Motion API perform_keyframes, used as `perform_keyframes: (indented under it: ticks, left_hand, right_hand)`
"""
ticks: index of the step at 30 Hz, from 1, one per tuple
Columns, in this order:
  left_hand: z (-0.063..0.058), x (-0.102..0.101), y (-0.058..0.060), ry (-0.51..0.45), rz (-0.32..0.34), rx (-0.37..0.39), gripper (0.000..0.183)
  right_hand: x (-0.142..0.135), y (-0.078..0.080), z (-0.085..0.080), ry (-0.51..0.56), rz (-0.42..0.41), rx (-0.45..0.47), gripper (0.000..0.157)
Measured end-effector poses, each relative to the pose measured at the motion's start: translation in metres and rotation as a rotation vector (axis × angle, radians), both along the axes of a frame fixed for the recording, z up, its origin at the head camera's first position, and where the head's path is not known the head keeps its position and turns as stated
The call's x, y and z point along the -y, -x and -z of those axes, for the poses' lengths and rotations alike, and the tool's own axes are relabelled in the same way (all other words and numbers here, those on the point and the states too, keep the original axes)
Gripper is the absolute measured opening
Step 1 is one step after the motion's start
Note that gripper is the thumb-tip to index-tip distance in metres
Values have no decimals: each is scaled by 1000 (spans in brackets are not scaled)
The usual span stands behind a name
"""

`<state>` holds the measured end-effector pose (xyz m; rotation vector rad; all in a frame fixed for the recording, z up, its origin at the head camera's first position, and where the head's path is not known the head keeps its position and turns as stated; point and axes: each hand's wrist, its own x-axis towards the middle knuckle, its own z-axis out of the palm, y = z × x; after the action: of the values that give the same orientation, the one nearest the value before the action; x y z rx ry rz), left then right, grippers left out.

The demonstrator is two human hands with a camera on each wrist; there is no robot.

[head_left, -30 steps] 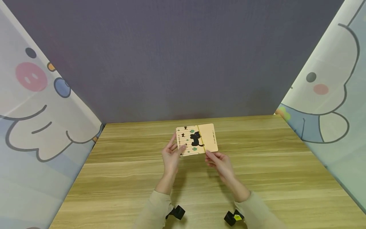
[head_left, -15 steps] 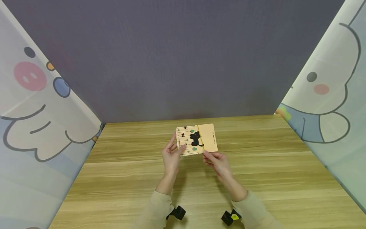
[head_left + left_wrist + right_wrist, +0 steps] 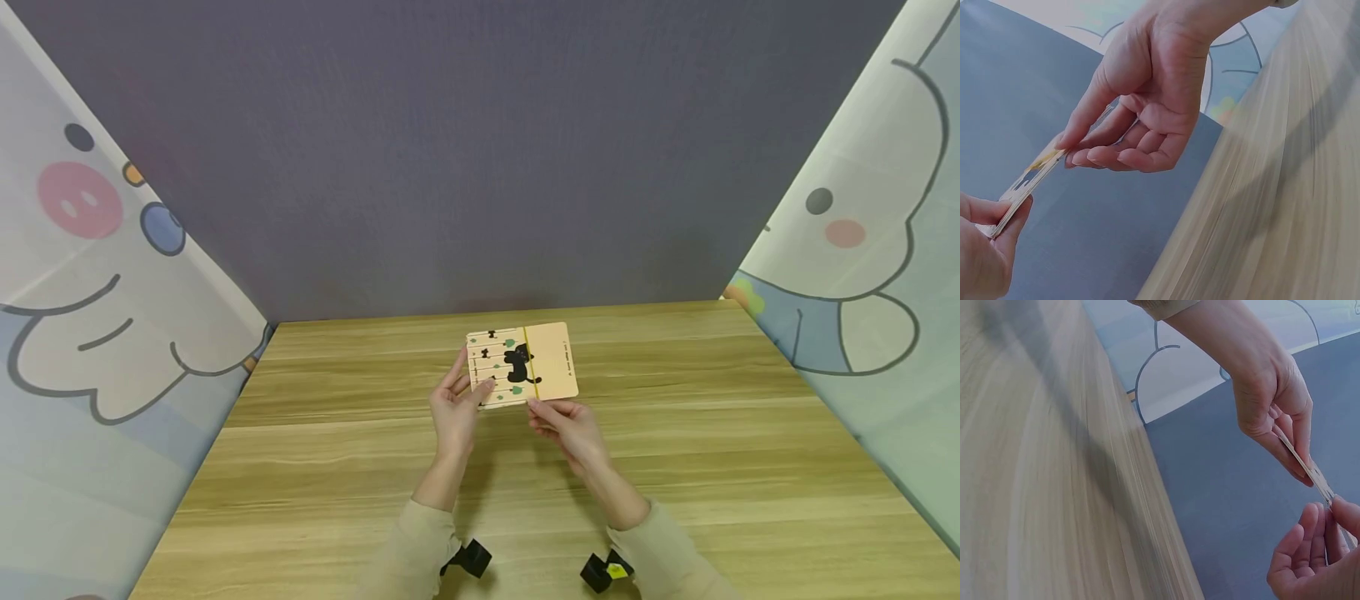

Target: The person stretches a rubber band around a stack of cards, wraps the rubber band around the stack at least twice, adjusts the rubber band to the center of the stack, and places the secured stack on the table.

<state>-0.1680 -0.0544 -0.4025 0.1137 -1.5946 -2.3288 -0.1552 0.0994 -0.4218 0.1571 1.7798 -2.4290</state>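
A small cream notebook (image 3: 557, 362) printed with a black cat is held up over the table, a yellow elastic band (image 3: 532, 367) running across it. My left hand (image 3: 454, 417) grips its left end, thumb on the cover and fingers behind. At the near edge, beside the elastic band, the thumb and index finger of my right hand (image 3: 573, 432) pinch; whether they hold the band itself I cannot tell. In the left wrist view the notebook's layered edge (image 3: 1029, 190) shows between both hands. The right wrist view shows it nearly edge-on, partly hidden by my fingers.
Under the hands lies a wood-grain table (image 3: 337, 467). A dark grey panel (image 3: 480, 167) rises at its back edge. Cartoon-printed curtains hang at the left (image 3: 112, 333) and right (image 3: 847, 275). Black wrist devices (image 3: 472, 558) sit near both sleeves.
The notebook and my left hand have shifted slightly to the right. My right thumb and finger have moved a little left along the near edge, past the end of the elastic band.
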Motion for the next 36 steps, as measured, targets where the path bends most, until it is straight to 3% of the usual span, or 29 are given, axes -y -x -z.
perform_keyframes:
  ticks: [3, 8, 13, 15, 16, 20, 22, 23, 25, 27, 30, 34, 36]
  left_hand:
    - [1, 0, 0, -3, 1, 2, 58]
    - [1, 1, -1, -13, 2, -7, 58]
    - [1, 1, 0, -19, 2, -12, 58]
    - [2, 1, 0, -21, 2, -17, 59]
    - [2, 2, 0, -20, 1, -20, 59]
    - [2, 2, 1, -20, -3, -39, 59]
    - [2, 2, 1, -18, -7, -47, 59]
    - [2, 2, 1, -17, -10, -47, 59]
    - [3, 3, 0, -12, -15, -46, 58]
    - [3, 3, 0, -13, -15, -42, 58]
    - [3, 3, 0, -17, -13, -36, 58]
    - [3, 2, -1, -12, -9, -33, 58]
    - [3, 0, -2, -3, 2, -34, 58]
  right_hand:
    - [-1, -1, -2, -2, 15, 36, 11]
    - [-3, -2, -2, 12, 74, 24, 12]
    - [-11, 13, 34, 78, 0, -143, 13]
    - [-14, 24, 58, 89, -15, -176, 16]
    - [-13, 20, 51, 109, -17, -186, 16]
    - [-11, 35, 78, 93, 54, -115, 23]
    - [-9, 36, 80, 100, 69, -105, 22]
    - [-9, 40, 88, 84, 87, -82, 25]
    - [-9, 38, 86, 95, 68, -103, 21]
    - [-7, 31, 74, 100, 49, -127, 20]
    - [-1, 15, 44, 94, 52, -127, 20]
    - [9, -2, 6, 83, 97, -34, 18]
    - [11, -4, 0, 90, 95, 8, 13]
